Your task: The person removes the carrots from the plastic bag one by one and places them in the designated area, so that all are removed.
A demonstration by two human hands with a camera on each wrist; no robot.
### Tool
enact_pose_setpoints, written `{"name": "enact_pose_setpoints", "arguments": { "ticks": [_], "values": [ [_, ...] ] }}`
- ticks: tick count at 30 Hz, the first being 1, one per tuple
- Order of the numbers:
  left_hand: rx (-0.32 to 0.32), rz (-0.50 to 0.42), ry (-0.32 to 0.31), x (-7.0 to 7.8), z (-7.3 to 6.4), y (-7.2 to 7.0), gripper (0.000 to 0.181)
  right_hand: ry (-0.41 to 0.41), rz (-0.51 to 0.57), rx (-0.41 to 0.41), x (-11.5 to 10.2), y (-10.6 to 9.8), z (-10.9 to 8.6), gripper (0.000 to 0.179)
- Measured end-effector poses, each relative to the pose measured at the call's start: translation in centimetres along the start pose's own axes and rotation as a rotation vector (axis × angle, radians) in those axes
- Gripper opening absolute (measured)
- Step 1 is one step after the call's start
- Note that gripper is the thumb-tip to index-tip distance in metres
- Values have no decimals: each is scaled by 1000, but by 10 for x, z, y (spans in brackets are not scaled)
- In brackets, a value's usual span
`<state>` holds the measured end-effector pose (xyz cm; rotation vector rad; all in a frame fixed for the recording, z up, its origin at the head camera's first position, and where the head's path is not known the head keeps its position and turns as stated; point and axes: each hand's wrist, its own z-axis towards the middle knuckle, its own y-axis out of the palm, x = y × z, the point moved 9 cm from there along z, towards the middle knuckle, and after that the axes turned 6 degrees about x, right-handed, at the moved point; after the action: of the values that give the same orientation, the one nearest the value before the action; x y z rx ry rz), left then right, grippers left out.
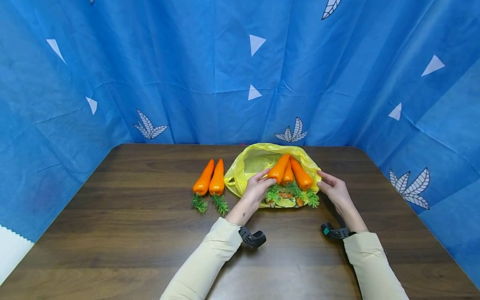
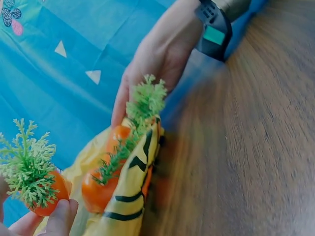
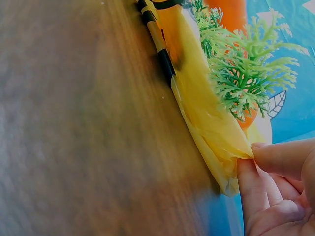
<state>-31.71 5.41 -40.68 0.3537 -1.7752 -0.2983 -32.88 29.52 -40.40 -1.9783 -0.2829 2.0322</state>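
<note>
My left hand (image 1: 257,188) grips an orange carrot (image 1: 279,168) with a leafy green top, at the mouth of a yellow plastic bag (image 1: 238,166). In the left wrist view its fingers and thumb close round the thick end of that carrot (image 2: 55,195). Two more carrots lie in the bag, the right one (image 1: 301,174) with its leaves hanging over the near edge; the middle one (image 1: 288,175) is partly hidden. At the bag's right side my right hand (image 1: 335,191) pinches the yellow rim (image 3: 231,147) between thumb and fingers.
Two carrots (image 1: 203,178) lie side by side on the brown wooden table (image 1: 123,216), left of the bag. Behind the table hangs a blue patterned cloth (image 1: 195,75), which also runs along both sides. Dark bands (image 1: 253,237) circle both wrists.
</note>
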Motion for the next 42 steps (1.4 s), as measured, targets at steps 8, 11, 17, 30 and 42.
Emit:
{"name": "enact_pose_setpoints", "arguments": {
  "ticks": [8,11,17,30,42],
  "values": [
    [-52,-31,-15,11,-11,3,49,-6,-8,-10,0,1,-1,48],
    [-75,-33,-19,17,-15,2,50,-7,-8,-9,0,1,0,48],
    [-105,-63,-12,28,-23,-2,49,-6,-6,-8,0,1,0,48],
    [-115,-116,46,46,-31,-14,47,-5,-8,-10,2,1,-1,48],
    [-93,-149,91,65,-31,-33,47,-23,-41,-13,0,1,-3,50]
  ]
}}
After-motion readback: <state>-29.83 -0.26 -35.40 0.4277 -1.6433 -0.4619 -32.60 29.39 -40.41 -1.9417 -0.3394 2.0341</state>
